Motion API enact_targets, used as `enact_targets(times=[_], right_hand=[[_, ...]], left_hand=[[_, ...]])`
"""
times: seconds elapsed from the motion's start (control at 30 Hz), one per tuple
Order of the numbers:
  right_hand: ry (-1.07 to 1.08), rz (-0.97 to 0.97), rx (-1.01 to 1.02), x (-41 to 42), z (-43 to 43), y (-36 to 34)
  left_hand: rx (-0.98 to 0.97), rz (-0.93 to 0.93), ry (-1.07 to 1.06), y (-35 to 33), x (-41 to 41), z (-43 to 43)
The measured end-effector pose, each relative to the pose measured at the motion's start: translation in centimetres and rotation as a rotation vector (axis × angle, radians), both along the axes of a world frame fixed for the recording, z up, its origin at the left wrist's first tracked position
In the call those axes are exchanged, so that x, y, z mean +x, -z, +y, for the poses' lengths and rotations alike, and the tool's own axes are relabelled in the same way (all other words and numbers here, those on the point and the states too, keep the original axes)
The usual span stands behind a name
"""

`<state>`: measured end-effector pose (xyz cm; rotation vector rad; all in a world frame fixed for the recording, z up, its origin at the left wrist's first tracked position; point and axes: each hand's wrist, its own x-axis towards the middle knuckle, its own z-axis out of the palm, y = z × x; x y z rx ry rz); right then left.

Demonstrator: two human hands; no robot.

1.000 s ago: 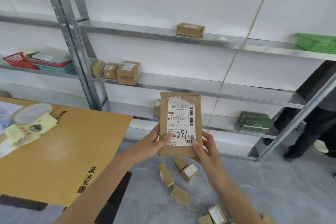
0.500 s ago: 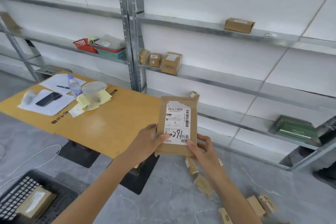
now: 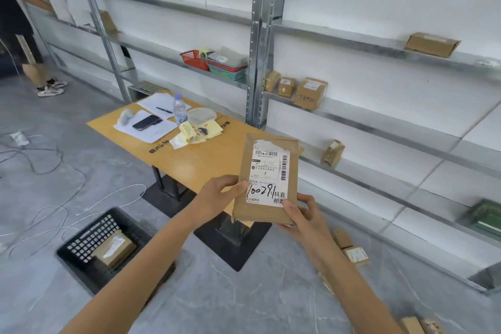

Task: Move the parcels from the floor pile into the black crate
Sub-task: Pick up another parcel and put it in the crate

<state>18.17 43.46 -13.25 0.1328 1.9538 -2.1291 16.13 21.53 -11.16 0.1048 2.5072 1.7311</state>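
Observation:
A flat brown parcel (image 3: 268, 179) with a white shipping label is held upright in front of me. My left hand (image 3: 217, 196) grips its left edge, thumb on the label. My right hand (image 3: 302, 214) grips its lower right corner. The black crate (image 3: 81, 260) sits on the floor at lower left, with one brown parcel (image 3: 113, 251) inside it. Loose parcels (image 3: 352, 251) of the floor pile lie at lower right, more parcels (image 3: 417, 325) at the bottom edge.
A wooden table (image 3: 189, 154) with papers, a phone and a water bottle (image 3: 179, 110) stands behind the crate. Metal shelving (image 3: 260, 49) lines the wall, bearing small boxes (image 3: 309, 92) and baskets. Cables (image 3: 48, 206) trail on the floor at left. A person (image 3: 19, 35) stands at far left.
My view has swung left: the table, then the black crate and the cables came into sight, and the floor pile slid to the lower right. Both hands kept hold of the parcel.

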Motion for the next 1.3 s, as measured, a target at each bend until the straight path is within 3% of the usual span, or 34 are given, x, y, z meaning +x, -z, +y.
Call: enact_targets(times=[0.5,0.73,0.93,1.3], right_hand=[[-0.180,-0.020,-0.074,4.9,-29.4,0.8],[-0.178,-0.031,-0.074,5.4,-38.3,1.3],[-0.289,-0.025,0.009,2.1,-43.2,2.5],[-0.413,-0.095,0.020,-12.8,-52.3,6.5]], left_hand=[[0.039,0.014,-0.139,0.2,8.4,-30.0],[-0.029,-0.162,-0.190,0.1,9.5,-40.4],[0.154,-0.260,-0.253,1.6,6.4,-46.3],[0.438,-0.449,-0.362,6.5,-8.8,-55.0]])
